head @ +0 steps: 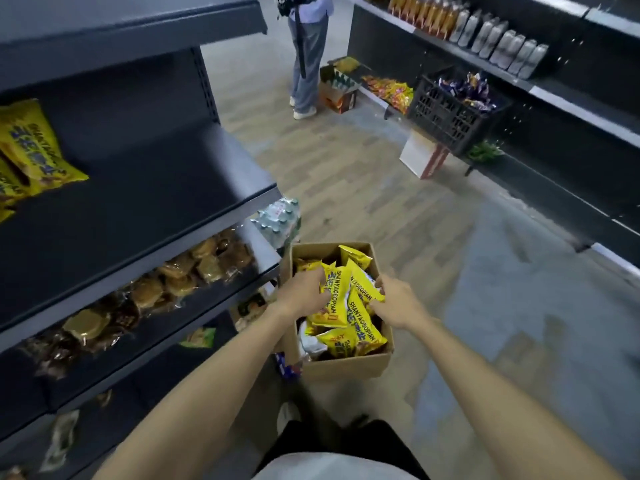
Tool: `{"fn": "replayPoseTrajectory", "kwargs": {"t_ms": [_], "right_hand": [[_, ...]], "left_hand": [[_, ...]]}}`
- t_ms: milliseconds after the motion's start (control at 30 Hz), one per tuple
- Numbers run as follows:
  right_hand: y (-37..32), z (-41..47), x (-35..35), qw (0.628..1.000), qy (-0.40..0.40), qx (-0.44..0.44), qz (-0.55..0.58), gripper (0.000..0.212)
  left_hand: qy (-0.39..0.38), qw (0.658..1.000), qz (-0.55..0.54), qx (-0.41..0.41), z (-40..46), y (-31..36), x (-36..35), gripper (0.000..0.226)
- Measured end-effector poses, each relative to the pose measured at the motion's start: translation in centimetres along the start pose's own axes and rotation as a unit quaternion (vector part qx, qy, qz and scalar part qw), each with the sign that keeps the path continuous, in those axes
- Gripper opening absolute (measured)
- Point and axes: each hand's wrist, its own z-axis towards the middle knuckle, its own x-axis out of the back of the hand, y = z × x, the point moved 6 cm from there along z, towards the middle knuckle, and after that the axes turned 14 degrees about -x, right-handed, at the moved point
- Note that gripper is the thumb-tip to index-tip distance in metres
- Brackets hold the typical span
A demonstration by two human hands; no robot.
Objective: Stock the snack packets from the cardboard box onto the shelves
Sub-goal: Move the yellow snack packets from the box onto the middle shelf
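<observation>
Both hands reach into the cardboard box at lower centre: my left hand and right hand each grip yellow snack packets heaped inside; more packets lie on the upper-left shelf.

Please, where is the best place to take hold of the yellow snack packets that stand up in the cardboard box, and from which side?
Probably from above, at the upper ends of the yellow snack packets. They stand on end in the open-topped cardboard box, whose walls block the sides. The left hand and right hand already grip them there, one from each side.
</observation>
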Motion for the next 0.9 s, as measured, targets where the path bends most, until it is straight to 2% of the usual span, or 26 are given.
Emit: {"fn": "replayPoseTrajectory", "kwargs": {"t_ms": [67,167,367,433,533,600,767,900], "right_hand": [[0.2,1.1,-0.4,1.0,0.0,-0.013,0.014,0.03],[0.6,2.3,-2.1,0.999,-0.03,-0.008,0.024,0.025],[1.2,4.9,-3.9,0.998,-0.057,0.037,-0.008,0.046],[1.1,6.0,-3.8,0.997,-0.06,0.057,-0.013,0.045],[1.2,7.1,-4.1,0.994,-0.07,0.079,-0.015,0.038],[1.6,7.6,-4.7,0.992,-0.09,0.08,-0.026,0.041],[3.5,7.7,-6.5,0.985,-0.14,0.083,-0.059,0.059],[5.0,7.7,-7.2,0.983,-0.154,0.084,-0.06,0.049]], "left_hand": [[0.001,0.999,-0.019,0.033,0.5,0.0,-1.8,0.024],[0.019,0.997,-0.018,0.068,1.4,-0.1,-4.0,0.034],[0.046,0.989,-0.015,0.143,3.1,-0.2,-6.2,0.059],[0.054,0.983,-0.028,0.171,3.8,-0.5,-6.7,0.066],[0.019,0.976,-0.059,0.211,4.4,-0.8,-8.7,0.07],[-0.021,0.969,-0.061,0.238,4.5,-1.1,-10.3,0.084],[-0.009,0.965,-0.056,0.255,5.0,-2.0,-12.1,0.094],[0.042,0.964,-0.078,0.25,5.3,-2.0,-11.9,0.099]]}}
